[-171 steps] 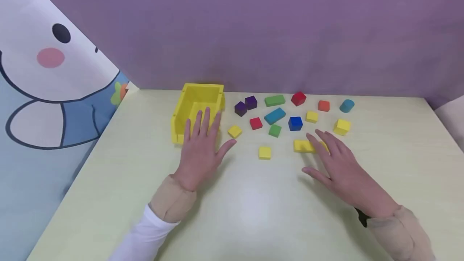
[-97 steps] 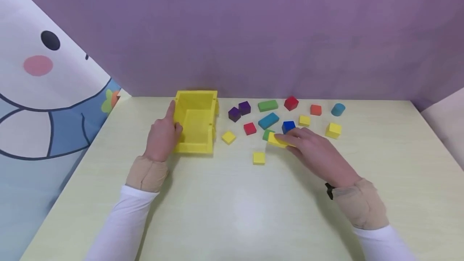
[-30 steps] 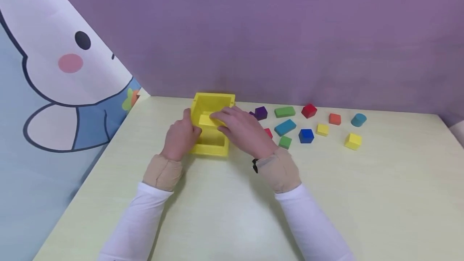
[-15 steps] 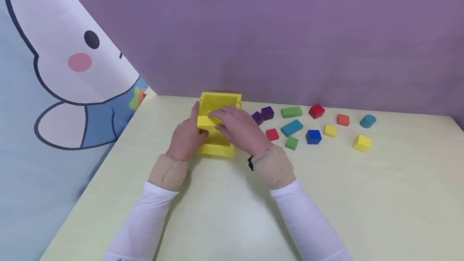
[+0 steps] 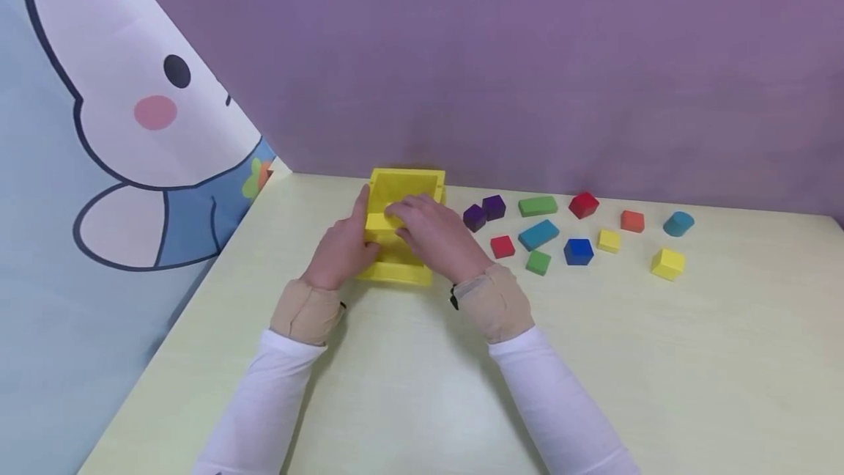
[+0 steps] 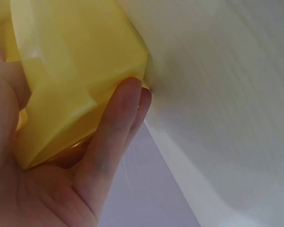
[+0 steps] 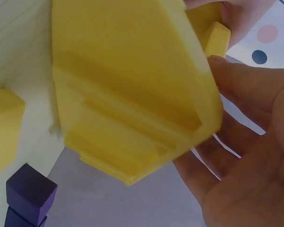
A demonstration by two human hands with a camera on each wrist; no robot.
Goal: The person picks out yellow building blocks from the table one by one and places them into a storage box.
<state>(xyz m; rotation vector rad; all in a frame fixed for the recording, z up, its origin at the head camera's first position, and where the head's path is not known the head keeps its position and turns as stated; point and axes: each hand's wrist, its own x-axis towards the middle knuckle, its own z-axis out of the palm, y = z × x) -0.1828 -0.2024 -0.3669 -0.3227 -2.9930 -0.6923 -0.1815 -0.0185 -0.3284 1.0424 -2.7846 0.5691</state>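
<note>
A yellow plastic bin [image 5: 398, 276] stands at the back of the table. My left hand [image 5: 343, 249] grips its left wall; the left wrist view shows the fingers [image 6: 114, 113] outside against the bin [image 6: 75, 52]. Over the bin's opening, my right hand [image 5: 440, 234] pinches a long yellow block [image 5: 379, 222]. In the right wrist view the block [image 7: 218, 39] shows beyond the bin's rim, near the tip of the right thumb or a finger, and the rest of that hand [image 7: 255, 137] lies beside the bin. Much of the block is hidden by the right hand.
Right of the bin lie two purple cubes [image 5: 484, 212], green blocks [image 5: 537, 206], a blue oblong block [image 5: 538, 234], red blocks [image 5: 502, 246], a dark blue cube [image 5: 579, 252], yellow blocks [image 5: 668, 264] and a blue cylinder [image 5: 678, 223]. A purple backdrop [image 5: 501, 72] rises behind.
Both hands were open at first. The left hand took hold of the bin; the right hand picked up the long yellow block and carried it left over the bin. The head view has shifted lately.
</note>
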